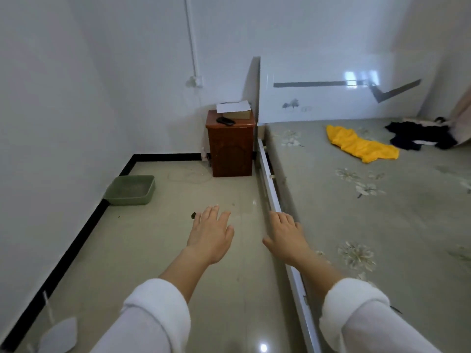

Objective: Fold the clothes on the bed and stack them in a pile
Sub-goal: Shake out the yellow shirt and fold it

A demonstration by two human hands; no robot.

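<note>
Garment (362, 146), yellow, crumpled on bed (356, 225).

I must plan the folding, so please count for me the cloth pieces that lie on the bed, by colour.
Yellow: 1 yellow garment
Black: 1 black heap, perhaps several pieces
Beige: 1 beige cloth, cut off at the picture's edge
Total: 3

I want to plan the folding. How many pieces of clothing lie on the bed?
2: a yellow garment near the headboard, and a dark heap to its right by the far corner. The heap may hide more pieces.
</note>
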